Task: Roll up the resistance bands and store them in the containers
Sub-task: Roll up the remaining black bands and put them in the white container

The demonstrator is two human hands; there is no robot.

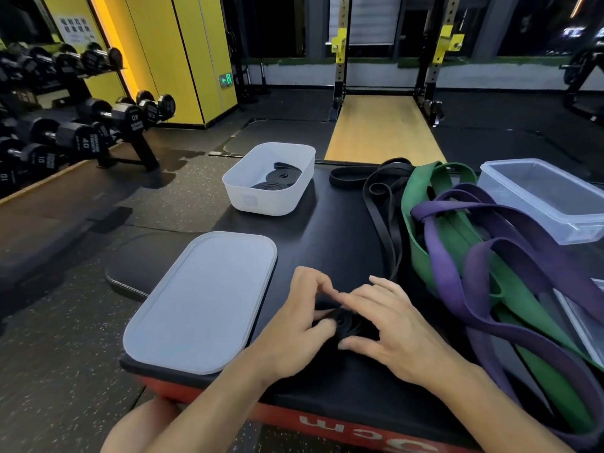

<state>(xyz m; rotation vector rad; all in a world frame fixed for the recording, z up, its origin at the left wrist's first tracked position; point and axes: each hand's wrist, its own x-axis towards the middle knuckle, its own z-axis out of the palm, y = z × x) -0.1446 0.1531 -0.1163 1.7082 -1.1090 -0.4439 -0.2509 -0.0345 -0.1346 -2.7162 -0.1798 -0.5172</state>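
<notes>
A partly rolled black resistance band (347,323) lies on the black box top near its front edge. My left hand (295,325) and my right hand (384,325) both grip this coil from either side, fingers curled round it. Its loose tail (380,223) runs away toward the back. A white container (295,197) at the back left holds rolled black bands (277,179). Unrolled green bands (421,256) and purple bands (457,289) lie tangled on the right. A clear container (536,214) stands at the far right, with nothing visible inside.
A frosted lid (202,302) lies flat to the left of my hands. A second black loop (349,176) rests at the back edge. A dumbbell rack (81,125) stands on the floor to the left. A squat rack (340,60) is behind.
</notes>
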